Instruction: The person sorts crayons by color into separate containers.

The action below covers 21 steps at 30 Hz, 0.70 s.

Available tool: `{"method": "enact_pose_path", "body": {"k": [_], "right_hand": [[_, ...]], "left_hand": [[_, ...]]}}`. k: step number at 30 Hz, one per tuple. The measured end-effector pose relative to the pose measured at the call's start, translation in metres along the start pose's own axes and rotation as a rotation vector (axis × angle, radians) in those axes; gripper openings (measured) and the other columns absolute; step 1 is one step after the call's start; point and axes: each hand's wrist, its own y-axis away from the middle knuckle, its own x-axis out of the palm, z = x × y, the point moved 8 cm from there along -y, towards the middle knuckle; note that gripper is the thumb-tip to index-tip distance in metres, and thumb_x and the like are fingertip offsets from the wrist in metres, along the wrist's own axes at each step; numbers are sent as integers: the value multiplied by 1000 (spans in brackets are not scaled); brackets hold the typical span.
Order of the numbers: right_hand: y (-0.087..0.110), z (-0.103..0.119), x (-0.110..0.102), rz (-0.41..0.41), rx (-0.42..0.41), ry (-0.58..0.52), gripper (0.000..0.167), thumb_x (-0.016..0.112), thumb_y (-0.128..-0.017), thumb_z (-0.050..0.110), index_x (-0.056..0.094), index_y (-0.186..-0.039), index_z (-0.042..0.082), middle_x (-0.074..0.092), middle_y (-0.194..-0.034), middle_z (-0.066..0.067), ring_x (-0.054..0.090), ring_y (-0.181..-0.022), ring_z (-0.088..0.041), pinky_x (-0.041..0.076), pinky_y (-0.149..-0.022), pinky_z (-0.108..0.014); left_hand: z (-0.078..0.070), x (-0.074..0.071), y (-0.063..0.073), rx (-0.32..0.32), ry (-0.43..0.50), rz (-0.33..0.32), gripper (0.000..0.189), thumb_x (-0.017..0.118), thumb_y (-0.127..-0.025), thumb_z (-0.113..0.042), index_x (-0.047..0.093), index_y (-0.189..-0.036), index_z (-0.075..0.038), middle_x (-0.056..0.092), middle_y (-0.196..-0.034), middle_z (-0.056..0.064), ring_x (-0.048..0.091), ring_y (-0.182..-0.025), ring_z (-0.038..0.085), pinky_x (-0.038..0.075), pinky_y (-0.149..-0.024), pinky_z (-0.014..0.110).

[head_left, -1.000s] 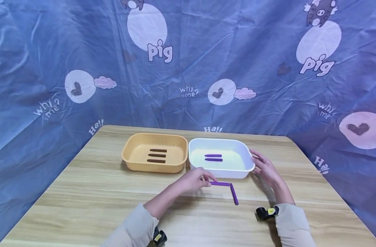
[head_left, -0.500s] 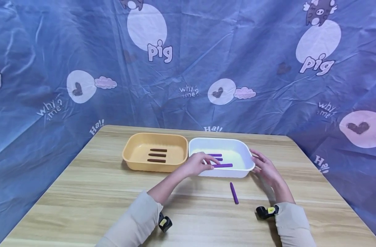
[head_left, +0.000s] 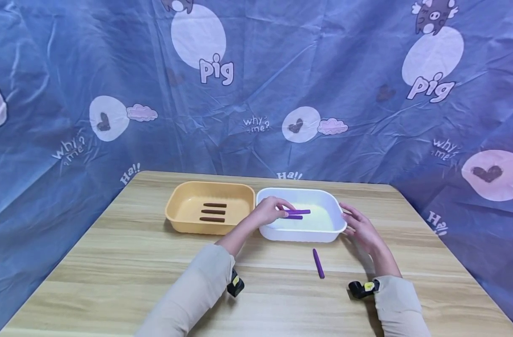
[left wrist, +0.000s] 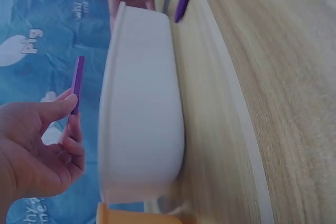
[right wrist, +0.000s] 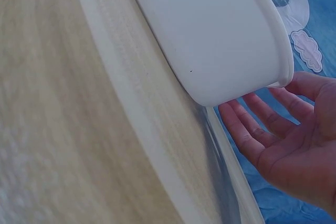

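Note:
My left hand [head_left: 269,211] reaches over the white plastic tray [head_left: 300,235] and pinches a purple crayon [head_left: 300,212] between thumb and fingers. In the left wrist view that crayon [left wrist: 77,83] shows above the tray's rim. Another purple crayon [head_left: 295,217] lies inside the tray, partly behind the fingers; any further one there is hidden. My right hand [head_left: 363,230] rests at the tray's right end, its fingers loosely extended against the outer wall, as the right wrist view shows. One more purple crayon [head_left: 318,263] lies on the table in front of the tray.
To the left, an orange tray [head_left: 210,228] stands side by side with the white one. Three brown crayons [head_left: 212,212] lie in it in parallel. A blue printed cloth [head_left: 239,154] hangs behind the wooden table [head_left: 113,271].
My left hand has lifted a purple crayon off the table and carried it forward over the white tray. The right hand has stayed at the tray's end.

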Motion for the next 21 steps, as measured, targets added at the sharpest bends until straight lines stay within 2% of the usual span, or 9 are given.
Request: {"method": "enact_pose_path", "body": {"k": [5,10,16,21], "right_hand": [[-1,-1,0,4,10,-14,49,43,-98,13,25,-141,0,56,-106,7,58,-90,-8,48,-79,-27],[0,0,0,5,9,-16,50,44,-98,14,24,-141,-1,54,-110,2,58,-92,-11,48,-80,-28],[0,0,-1,15,-4,12,48,44,-98,16,28,-141,2,52,-112,0,58,-94,-11,47,-81,-28],[1,-1,-2,12,-8,12,46,43,-98,15,30,-140,4,52,-113,0,58,-94,-11,47,-81,-27]], "left_hand": [[9,11,-15,-50,-49,18,19,65,-84,-5,73,-99,-13,66,-92,5,55,-83,15,39,-62,21],[19,18,-26,-121,-67,30,20,66,-83,-4,73,-98,-14,66,-92,5,53,-76,12,39,-59,21],[34,26,-30,-190,-50,48,20,68,-79,0,74,-94,-12,66,-100,4,52,-79,13,38,-63,20],[41,31,-32,-230,-63,42,20,70,-76,-2,75,-92,-14,65,-104,2,54,-86,15,41,-67,21]]}}
